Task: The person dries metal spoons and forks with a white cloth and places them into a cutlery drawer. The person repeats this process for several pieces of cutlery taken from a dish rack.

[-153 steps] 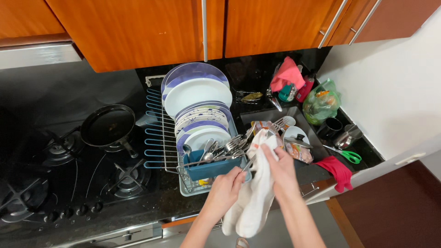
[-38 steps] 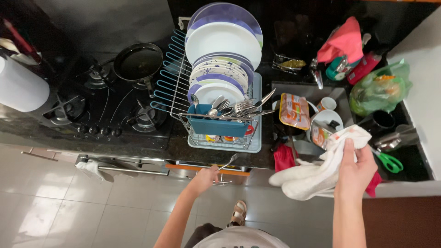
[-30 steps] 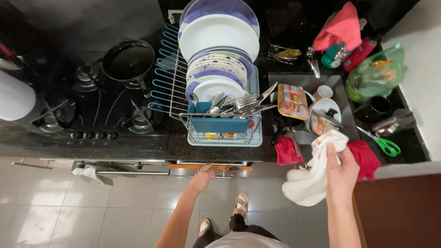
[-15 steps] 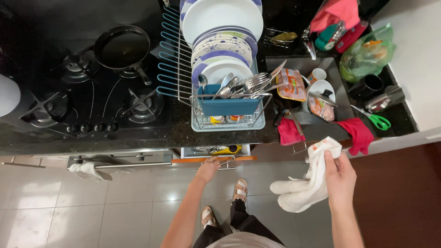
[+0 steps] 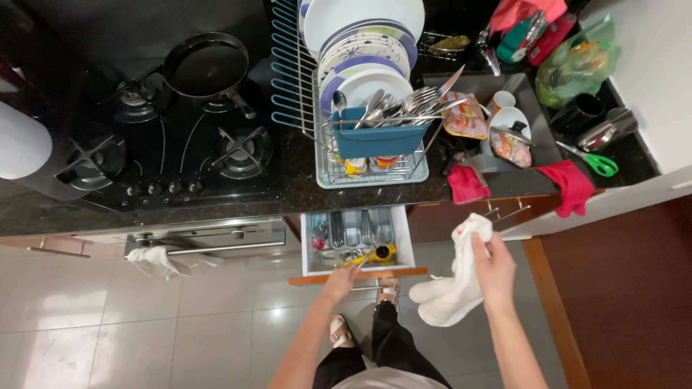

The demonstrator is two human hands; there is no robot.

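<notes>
Since half a second earlier, the cutlery drawer (image 5: 357, 241) had slid open below the dish rack (image 5: 371, 155) on the desk (image 5: 216, 198). Left hand (image 5: 340, 277) gripped its front edge, fingers curled. Right hand (image 5: 494, 263) pinched a white dish towel (image 5: 454, 284), hanging right of the drawer.

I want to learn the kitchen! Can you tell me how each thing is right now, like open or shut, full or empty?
Drawer: pulled open, cutlery tray showing.
Left hand: on the drawer's front edge.
Right hand: gripping a white cloth, which hangs down.
Dish rack: full of upright plates.
Blue cutlery holder: packed with cutlery.
Frying pan: empty, on the stove.
Green scissors: lying on the counter.
</notes>
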